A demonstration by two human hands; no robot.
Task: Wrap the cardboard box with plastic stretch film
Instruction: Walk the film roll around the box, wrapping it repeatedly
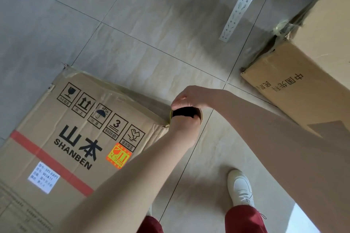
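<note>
Where: cardboard box (75,128) flat on the tiled floor (151,24), lower left, printed face up.
Roll: stretch film roll (184,112) held end-on, hard against the box's far right corner, likely so the film feeds tight round the edge.
Left hand: left hand (186,125) curled round the near side of the roll, clamped on it.
Right hand: right hand (189,96) arched over the top, fingertips pressed down on the roll's rim, gripping and probably steadying it.
Film: glossy stretch film (140,98) along the box's far edge and side, apparently one band laid, printed face not yet covered.
Brand: "山本 SHANBEN" in black, above a red stripe (51,159).
Handling marks: fragile glass, arrows up, umbrella, stacking limit "3", and "请勿踩压" under a no-step sign.
Stickers: orange sticker (119,155) repeating the glass and arrows; white label (44,177), "W2A11" just legible, the rest blurred.
Nearby: second carton (303,85) well apart at right, Chinese print starting "中国"; slotted metal upright (246,2) beyond; white shoe (240,187) planted beside the corner.
</note>
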